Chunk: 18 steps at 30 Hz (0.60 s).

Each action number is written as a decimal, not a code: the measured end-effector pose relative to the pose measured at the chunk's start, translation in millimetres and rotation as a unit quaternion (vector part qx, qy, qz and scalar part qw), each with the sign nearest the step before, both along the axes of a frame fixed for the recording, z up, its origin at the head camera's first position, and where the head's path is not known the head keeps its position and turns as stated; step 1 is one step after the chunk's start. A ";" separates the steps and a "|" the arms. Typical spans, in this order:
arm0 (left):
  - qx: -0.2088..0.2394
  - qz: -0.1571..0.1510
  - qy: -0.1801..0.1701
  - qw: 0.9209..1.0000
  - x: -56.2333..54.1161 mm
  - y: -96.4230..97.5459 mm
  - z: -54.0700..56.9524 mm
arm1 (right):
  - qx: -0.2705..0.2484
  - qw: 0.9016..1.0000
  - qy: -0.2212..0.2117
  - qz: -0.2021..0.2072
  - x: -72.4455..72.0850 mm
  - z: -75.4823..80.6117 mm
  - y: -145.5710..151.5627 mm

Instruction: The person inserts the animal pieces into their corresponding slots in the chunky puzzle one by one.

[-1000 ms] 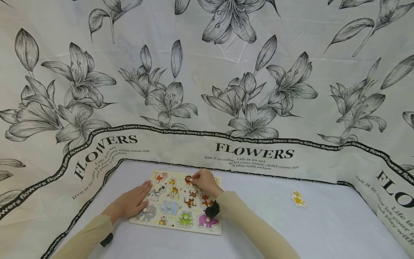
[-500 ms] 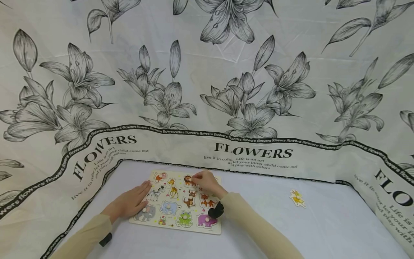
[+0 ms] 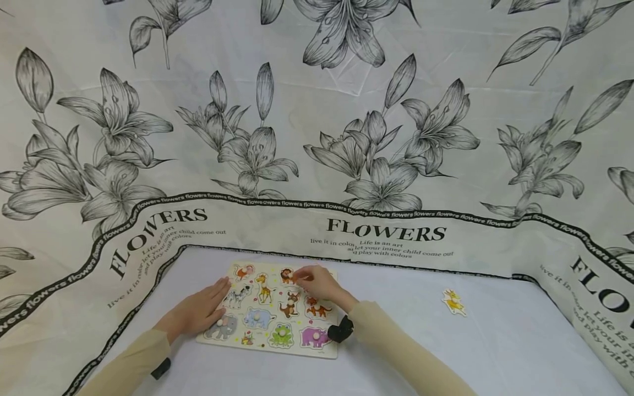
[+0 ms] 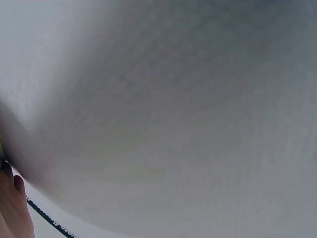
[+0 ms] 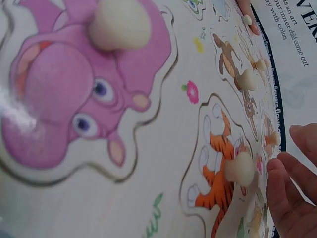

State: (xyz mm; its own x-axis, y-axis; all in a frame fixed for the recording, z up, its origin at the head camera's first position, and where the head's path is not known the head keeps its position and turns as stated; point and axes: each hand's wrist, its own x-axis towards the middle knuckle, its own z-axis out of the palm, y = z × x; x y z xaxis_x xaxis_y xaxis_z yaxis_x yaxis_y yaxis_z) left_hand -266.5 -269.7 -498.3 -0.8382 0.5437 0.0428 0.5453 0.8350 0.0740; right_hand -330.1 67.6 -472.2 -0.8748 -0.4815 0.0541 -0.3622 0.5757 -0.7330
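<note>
A wooden peg puzzle board (image 3: 292, 351) with knobbed animal pieces lies on the white tablecloth. My left hand (image 3: 198, 309) rests along its left edge, fingers straight, near the zebra piece (image 3: 238, 297) and the elephant piece (image 3: 221, 328). Over the board's upper right is my right hand (image 3: 321, 285), its fingertips just right of the lion piece (image 3: 286, 275). In the right wrist view the loosely bent fingers (image 5: 280, 193) stand apart with nothing between them, close to the lion's knob. The tiger piece (image 5: 218, 178) and purple hippo piece (image 5: 54, 104) sit in their slots.
A loose yellow animal-shaped piece (image 3: 453, 302) lies on the tablecloth (image 3: 406, 330) to the right of the board. Behind the table hangs a flower-printed cloth (image 3: 386, 132). The left wrist view is mostly blurred pale fabric (image 4: 173, 124).
My right hand has drawn slightly right, its fingertips coming away from the lion piece's knob and leaving the lion on the board. The left hand has stayed at the left edge.
</note>
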 end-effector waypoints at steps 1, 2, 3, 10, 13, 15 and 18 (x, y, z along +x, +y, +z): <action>0.001 -0.001 0.002 1.000 0.2 0.1 0.0 | -0.001 1.000 0.005 0.003 0.5 0.0 2.8; 0.002 -0.004 0.006 1.000 0.4 0.2 0.0 | -0.001 1.000 0.012 0.006 1.1 0.0 5.8; 0.002 -0.006 0.008 1.000 0.4 0.2 0.0 | -0.001 1.000 0.017 0.009 1.4 0.2 9.0; 0.003 -0.010 0.004 1.000 1.3 2.2 3.1 | 0.000 0.999 0.038 0.001 4.3 2.4 33.6; 0.000 -0.006 0.000 1.000 1.2 2.9 3.7 | 0.002 0.999 0.035 -0.020 7.4 3.8 43.3; -0.001 -0.003 0.001 1.000 1.4 2.6 3.1 | 0.000 0.999 0.032 -0.033 10.0 5.1 49.5; -0.003 -0.005 0.012 1.000 1.9 1.9 2.0 | -0.003 0.998 0.039 -0.042 14.1 5.7 58.9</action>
State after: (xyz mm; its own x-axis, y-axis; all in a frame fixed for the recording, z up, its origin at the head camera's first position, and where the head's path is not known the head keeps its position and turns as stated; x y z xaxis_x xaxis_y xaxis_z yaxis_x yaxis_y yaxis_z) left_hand -264.6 -267.7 -496.4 -0.8311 0.5529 0.0596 0.5558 0.8294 0.0555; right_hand -316.0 126.5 -466.4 -0.9049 -0.4062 0.1271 -0.3697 0.6021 -0.7077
